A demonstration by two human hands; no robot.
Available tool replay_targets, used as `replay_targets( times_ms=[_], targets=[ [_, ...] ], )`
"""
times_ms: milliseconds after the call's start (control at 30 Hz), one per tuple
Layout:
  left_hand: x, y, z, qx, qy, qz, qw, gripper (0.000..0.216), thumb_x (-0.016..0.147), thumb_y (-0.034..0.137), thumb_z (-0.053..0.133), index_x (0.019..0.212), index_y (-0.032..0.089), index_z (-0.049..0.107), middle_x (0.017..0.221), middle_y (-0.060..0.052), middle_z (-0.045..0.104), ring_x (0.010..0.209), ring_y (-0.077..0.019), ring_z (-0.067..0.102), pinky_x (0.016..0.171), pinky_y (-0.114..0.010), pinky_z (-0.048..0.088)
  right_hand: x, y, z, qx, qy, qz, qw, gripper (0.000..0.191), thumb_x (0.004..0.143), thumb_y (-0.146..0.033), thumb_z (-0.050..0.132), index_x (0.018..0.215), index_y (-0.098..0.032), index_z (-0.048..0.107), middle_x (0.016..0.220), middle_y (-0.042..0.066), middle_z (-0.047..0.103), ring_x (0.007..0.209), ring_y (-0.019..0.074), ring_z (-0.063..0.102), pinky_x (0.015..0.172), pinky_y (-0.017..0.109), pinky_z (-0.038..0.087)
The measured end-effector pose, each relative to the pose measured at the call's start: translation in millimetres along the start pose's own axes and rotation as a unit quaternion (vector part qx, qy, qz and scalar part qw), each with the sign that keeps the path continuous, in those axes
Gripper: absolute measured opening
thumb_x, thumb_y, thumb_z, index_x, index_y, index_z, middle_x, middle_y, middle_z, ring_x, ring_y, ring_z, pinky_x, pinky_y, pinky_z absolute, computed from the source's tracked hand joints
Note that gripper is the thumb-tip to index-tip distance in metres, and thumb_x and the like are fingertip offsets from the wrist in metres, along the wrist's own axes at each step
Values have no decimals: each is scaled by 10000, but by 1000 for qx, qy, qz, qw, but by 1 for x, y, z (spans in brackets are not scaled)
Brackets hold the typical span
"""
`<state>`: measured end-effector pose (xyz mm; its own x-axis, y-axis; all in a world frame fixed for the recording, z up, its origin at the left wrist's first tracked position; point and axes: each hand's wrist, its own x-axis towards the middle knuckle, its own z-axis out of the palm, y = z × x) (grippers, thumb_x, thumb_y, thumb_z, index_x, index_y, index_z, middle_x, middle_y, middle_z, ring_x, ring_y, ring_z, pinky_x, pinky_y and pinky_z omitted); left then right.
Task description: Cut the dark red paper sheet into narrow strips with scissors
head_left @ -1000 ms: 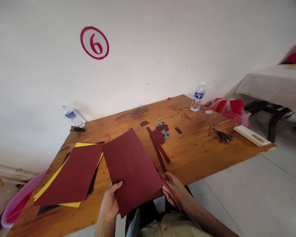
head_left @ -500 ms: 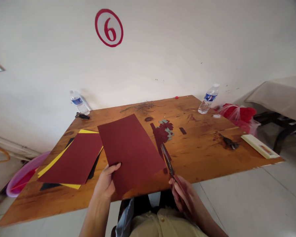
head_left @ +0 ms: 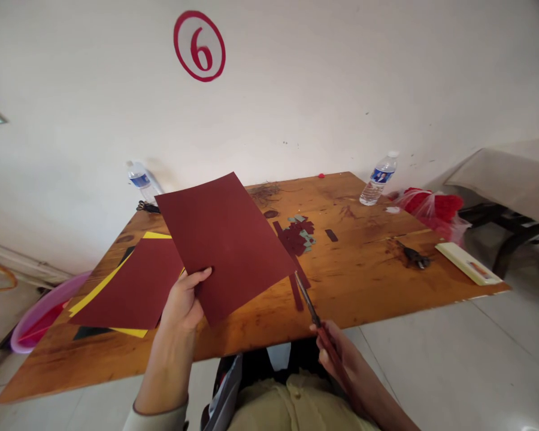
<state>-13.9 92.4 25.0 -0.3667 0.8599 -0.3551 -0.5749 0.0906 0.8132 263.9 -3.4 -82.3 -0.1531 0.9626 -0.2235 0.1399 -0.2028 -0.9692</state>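
A dark red sheet of paper [head_left: 227,239] is raised above the table, pinched at its lower left edge by my left hand [head_left: 186,299] with the thumb on top. My right hand [head_left: 335,353] is closed round the red handles of a pair of scissors [head_left: 312,308], whose blades point up and away, close to the sheet's right corner. Under the blades lie dark red paper strips [head_left: 297,293]. Beyond them is a heap of small dark red and grey-green paper scraps [head_left: 299,233].
Dark red, yellow and black sheets [head_left: 130,284] lie stacked at the left of the wooden table [head_left: 368,287]. Two water bottles [head_left: 379,179] [head_left: 140,179] stand at the back. To the right are a black tool [head_left: 415,257] and a pale box [head_left: 467,263].
My left hand has lifted the sheet up and to the left, away from the scissors. The blades now stand apart from its edge, and the strips beneath show more.
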Motion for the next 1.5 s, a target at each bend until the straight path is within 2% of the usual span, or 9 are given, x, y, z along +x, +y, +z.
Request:
replay_targets(
  times_ms=[167, 300, 600, 767, 900, 1033, 1133, 1267, 1500],
  targets=[
    [-2, 0, 0, 1, -9, 5, 1000, 463, 612, 0, 707, 1037, 181, 745, 822, -38, 811, 799, -256, 774, 845, -393, 633, 4, 1, 3, -21, 5, 15, 1000, 250, 787, -446, 613, 818, -228, 494, 725, -33, 457, 633, 144, 422, 598, 281, 378],
    [-2, -3, -3, 3, -42, 0, 999, 486, 588, 30, 761, 1047, 189, 749, 903, -58, 819, 881, -297, 770, 843, -401, 632, 8, 1, 6, -29, 29, 17, 999, 185, 756, -363, 609, 841, -232, 509, 694, -45, 435, 614, 140, 404, 577, 275, 355],
    [-5, -4, -4, 20, -78, -18, 997, 409, 547, 68, 807, 944, 156, 763, 880, -82, 817, 812, -305, 771, 859, -459, 629, 11, -3, 9, 20, 50, 4, 999, 257, 704, -448, 651, 798, -234, 543, 666, -33, 451, 598, 147, 423, 543, 275, 359],
    [-5, -3, -3, 8, -91, -24, 996, 468, 564, 53, 804, 1012, 182, 757, 910, -82, 816, 921, -337, 762, 932, -476, 596, 11, -1, 9, 38, 45, 3, 998, 229, 732, -415, 648, 828, -237, 543, 669, -40, 440, 584, 140, 413, 539, 273, 340],
    [-6, -2, -1, 0, -77, -31, 997, 465, 565, 14, 770, 998, 185, 766, 892, -86, 812, 962, -360, 752, 903, -478, 609, 11, -2, 8, 36, 38, 4, 999, 224, 736, -395, 648, 845, -228, 548, 678, -44, 439, 575, 130, 397, 536, 271, 327],
    [-6, -2, -1, -2, -69, -34, 997, 432, 566, 4, 755, 937, 224, 775, 871, -61, 814, 985, -365, 745, 865, -454, 627, 10, -3, 8, 26, 43, 0, 999, 224, 726, -382, 645, 854, -223, 554, 693, -39, 447, 583, 129, 401, 541, 270, 330],
    [-6, -2, -2, 4, -74, -32, 997, 397, 561, 23, 772, 919, 195, 773, 898, -89, 818, 979, -370, 747, 847, -436, 635, 10, -2, 8, 47, 31, 2, 998, 238, 729, -369, 637, 896, -220, 556, 696, -46, 433, 560, 116, 370, 519, 263, 306],
    [-6, -3, -2, 12, -73, -31, 997, 377, 568, 31, 765, 919, 169, 764, 919, -106, 817, 971, -368, 751, 851, -440, 634, 11, 0, 7, 33, 31, -3, 999, 236, 739, -355, 640, 915, -222, 558, 732, -36, 462, 598, 126, 412, 546, 264, 335],
    [-10, 0, 1, 37, -93, -20, 995, 350, 572, 59, 791, 906, 161, 770, 935, -90, 822, 857, -308, 773, 820, -430, 651, 9, -8, 5, -13, 26, -29, 999, 215, 756, -361, 602, 908, -217, 554, 744, -30, 475, 646, 146, 441, 588, 273, 372]
  ],
)
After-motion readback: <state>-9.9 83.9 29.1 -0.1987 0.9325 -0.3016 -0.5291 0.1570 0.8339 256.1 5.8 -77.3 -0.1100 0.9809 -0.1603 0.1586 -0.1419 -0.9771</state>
